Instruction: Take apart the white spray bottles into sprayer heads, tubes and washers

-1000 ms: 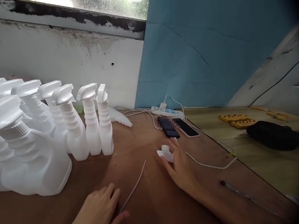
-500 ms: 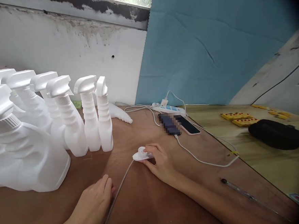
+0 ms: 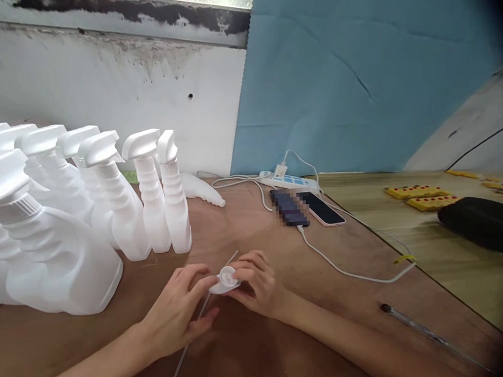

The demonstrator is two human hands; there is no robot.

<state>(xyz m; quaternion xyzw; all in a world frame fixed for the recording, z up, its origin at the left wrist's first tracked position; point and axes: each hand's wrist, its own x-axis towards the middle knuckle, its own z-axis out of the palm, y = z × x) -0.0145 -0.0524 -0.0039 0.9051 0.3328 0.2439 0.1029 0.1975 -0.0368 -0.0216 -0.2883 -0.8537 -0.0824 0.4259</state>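
Observation:
My right hand is closed around a white spray-trigger head, its round cap opening turned towards me. My left hand pinches a thin clear dip tube just below that cap; the tube runs diagonally from near the bottle row down to the front of the brown table. Both hands meet above the table's middle. A row of several white spray bottles with triggers fitted stands to the left of my hands.
A white bottle without a trigger lies behind the row. Two phones and a white power strip with cables lie at the back. A pen lies front right. Yellow tiles and a black pouch rest on the wooden surface at right.
My right hand picked up the trigger head from near the phones and brought it left and nearer. My left hand lifted the dip tube off the table and raised it to the cap.

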